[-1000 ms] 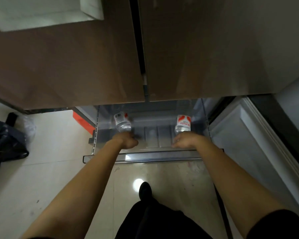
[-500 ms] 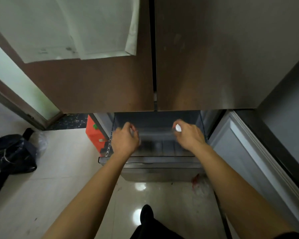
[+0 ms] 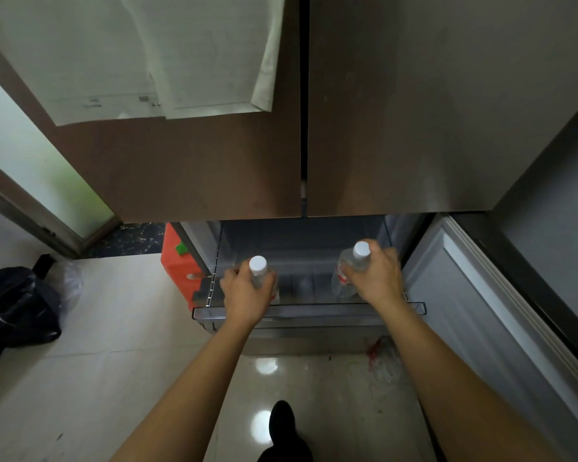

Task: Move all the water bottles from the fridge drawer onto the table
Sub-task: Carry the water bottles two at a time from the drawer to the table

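Observation:
The fridge drawer (image 3: 309, 311) is pulled open below two shut brown fridge doors. My left hand (image 3: 244, 296) grips a clear water bottle with a white cap (image 3: 258, 265), held upright over the drawer's left side. My right hand (image 3: 379, 278) grips a second clear water bottle with a white cap and a red label (image 3: 347, 265), upright over the drawer's right side. Both bottles are lifted near the drawer's rim. No other bottle shows in the grey drawer floor between my hands. The table is out of view.
An open grey door panel (image 3: 481, 311) stands at the right of the drawer. A red box (image 3: 177, 268) sits at the drawer's left, a black bag (image 3: 14, 305) lies on the tiled floor far left. Papers (image 3: 147, 55) hang on the left fridge door.
Both hands have raised their bottles upright from low in the drawer, so the white caps now point up at me. The view has tilted upward as my head rose.

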A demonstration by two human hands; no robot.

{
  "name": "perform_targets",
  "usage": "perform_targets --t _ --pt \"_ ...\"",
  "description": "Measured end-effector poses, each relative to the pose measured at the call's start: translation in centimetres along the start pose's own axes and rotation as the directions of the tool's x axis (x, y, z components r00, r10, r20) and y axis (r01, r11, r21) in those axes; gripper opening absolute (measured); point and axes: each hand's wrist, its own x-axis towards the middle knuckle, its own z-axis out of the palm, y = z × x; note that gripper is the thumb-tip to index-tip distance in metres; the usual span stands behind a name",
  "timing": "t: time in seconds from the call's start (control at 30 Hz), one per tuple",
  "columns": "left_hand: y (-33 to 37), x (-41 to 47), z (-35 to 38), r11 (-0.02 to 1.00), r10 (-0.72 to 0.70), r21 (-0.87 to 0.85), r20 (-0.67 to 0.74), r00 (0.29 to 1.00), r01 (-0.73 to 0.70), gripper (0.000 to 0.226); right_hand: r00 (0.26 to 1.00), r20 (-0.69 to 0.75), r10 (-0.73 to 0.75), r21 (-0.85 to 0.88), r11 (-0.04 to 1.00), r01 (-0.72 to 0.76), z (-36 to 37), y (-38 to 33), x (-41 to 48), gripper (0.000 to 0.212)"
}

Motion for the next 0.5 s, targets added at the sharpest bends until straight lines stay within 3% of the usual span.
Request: perform_targets --t 0.07,0.13,0.2,0.37,0.5 --pt "-0.8 0.0 0.3 0.995 0.022 0.098 0.07 0.997 -0.028 0.069 0.999 0.048 0.017 0.045 0.999 -0.019 0.6 0.5 0.2 0.074" --pt "-1.4 0.0 0.7 0.976 0.056 0.208 0.068 0.996 -0.069 0.073 0.992 0.123 -0.006 0.113 0.994 -0.008 1.5 0.9 0.2 0.087" --pt "-1.7 0.3 0.8 0.973 0.066 0.22 0.037 0.997 -0.073 0.074 0.994 0.106 -0.033 0.155 0.988 0.016 2.4 1.0 0.1 0.089" --pt "-2.3 0.8 1.1 0.985 0.088 0.153 -0.043 0.995 -0.081 0.072 0.999 -0.042 -0.01 0.101 0.995 0.014 3.5 0.7 0.0 0.082" --pt "-2.2 0.5 0.8 0.998 0.009 -0.061 -0.146 0.989 -0.018 0.069 0.99 -0.069 0.122 0.325 0.941 -0.094 3.6 0.5 -1.1 0.076"
